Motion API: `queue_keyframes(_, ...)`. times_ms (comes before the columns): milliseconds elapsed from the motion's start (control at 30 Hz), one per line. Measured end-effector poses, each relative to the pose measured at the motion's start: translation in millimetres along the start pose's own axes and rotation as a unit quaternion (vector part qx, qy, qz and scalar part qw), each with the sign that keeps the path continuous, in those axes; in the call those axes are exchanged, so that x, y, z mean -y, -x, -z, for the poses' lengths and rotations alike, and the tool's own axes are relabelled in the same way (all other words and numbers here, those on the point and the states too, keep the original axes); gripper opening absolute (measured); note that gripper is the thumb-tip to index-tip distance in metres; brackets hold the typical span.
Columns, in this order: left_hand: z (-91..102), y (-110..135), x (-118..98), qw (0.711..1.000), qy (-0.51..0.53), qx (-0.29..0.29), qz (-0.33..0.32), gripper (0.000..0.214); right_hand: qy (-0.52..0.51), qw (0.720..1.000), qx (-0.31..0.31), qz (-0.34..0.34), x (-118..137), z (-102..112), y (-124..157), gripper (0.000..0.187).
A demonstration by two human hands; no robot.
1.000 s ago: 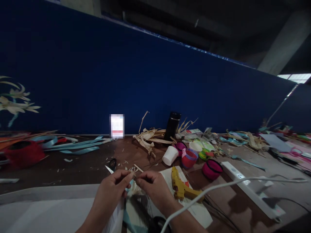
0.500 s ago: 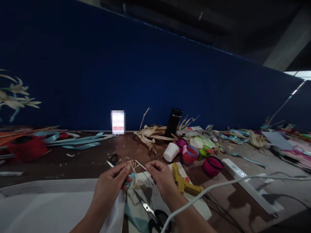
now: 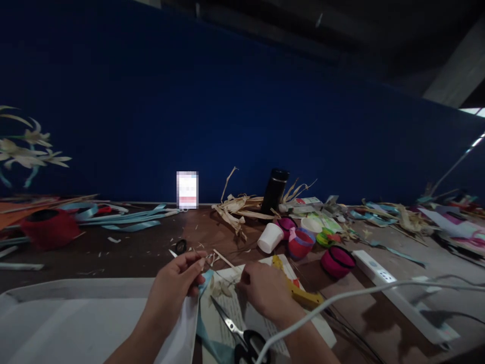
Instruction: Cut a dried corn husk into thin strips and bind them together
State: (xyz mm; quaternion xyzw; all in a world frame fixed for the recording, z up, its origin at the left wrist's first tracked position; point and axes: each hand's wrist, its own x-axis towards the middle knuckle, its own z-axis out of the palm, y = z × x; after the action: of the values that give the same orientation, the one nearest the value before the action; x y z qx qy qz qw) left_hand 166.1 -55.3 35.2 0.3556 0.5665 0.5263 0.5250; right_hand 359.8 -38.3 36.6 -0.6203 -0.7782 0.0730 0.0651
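Note:
My left hand [image 3: 177, 283] pinches a thin pale strip of dried leaf [image 3: 208, 261] between thumb and forefinger, just above the table. My right hand [image 3: 265, 290] is curled with its fingertips down near small dried-leaf bits [image 3: 222, 289] on a printed sheet [image 3: 242, 313]; what it holds, if anything, is hidden. Black-handled scissors [image 3: 238, 333] lie on that sheet between my forearms. A yellow glue gun [image 3: 299, 294] lies just right of my right hand, partly hidden by it.
A grey tray [image 3: 68, 313] sits at front left. Behind are a tipped white cup [image 3: 270, 237], red and pink woven cups [image 3: 303, 242], a black flask [image 3: 275, 191], dried husks [image 3: 237, 208], blue ribbons [image 3: 129, 220], a second pair of scissors [image 3: 179, 247], a white power strip [image 3: 397, 290] and white cable [image 3: 341, 301].
My right hand has let go of the strip's end and dropped to the printed sheet. The left hand keeps its pinch. The view has tilted down slightly, showing the near scissors.

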Motion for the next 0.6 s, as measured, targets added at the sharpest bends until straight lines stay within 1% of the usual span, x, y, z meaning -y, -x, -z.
queue_keyframes(133,0.3,0,-2,0.998,0.060,0.008,0.019,0.045,0.034,0.999,0.021,0.008,12,9,5,0.018)
queue_keyframes(233,0.5,-1,0,0.997,0.077,0.015,0.017,0.043,0.052,0.998,0.027,0.012,19,15,7,0.021)
queue_keyframes(433,0.7,-1,3,0.999,0.039,-0.001,-0.012,0.046,0.059,0.997,0.049,0.009,23,21,9,0.022)
queue_keyframes(600,3.4,-2,5,1.000,0.008,0.000,-0.030,0.045,0.079,0.994,0.060,0.035,22,21,8,0.024)
